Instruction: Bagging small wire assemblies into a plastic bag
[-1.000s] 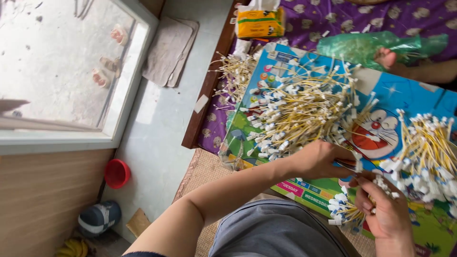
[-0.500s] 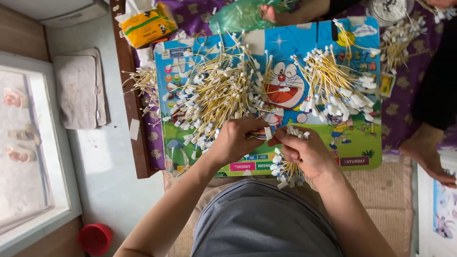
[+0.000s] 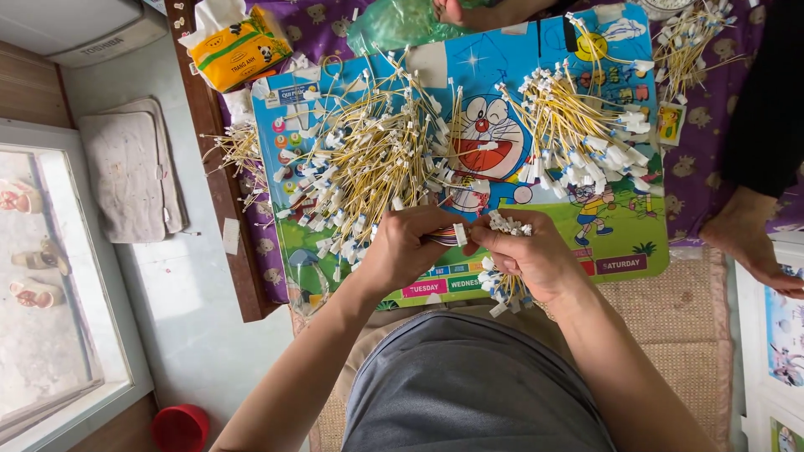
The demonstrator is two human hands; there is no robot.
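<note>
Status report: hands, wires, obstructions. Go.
Left hand pinching a connector. Right hand gripping a wire bundle. Loose wire piles ahead on the board.

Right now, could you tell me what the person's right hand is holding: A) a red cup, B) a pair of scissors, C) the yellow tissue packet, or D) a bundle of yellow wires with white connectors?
D: the right hand is closed around a bundle of yellow wires with white connectors, whose white ends stick out above and below the fist, while the left hand pinches a piece beside it over the cartoon board.
</note>
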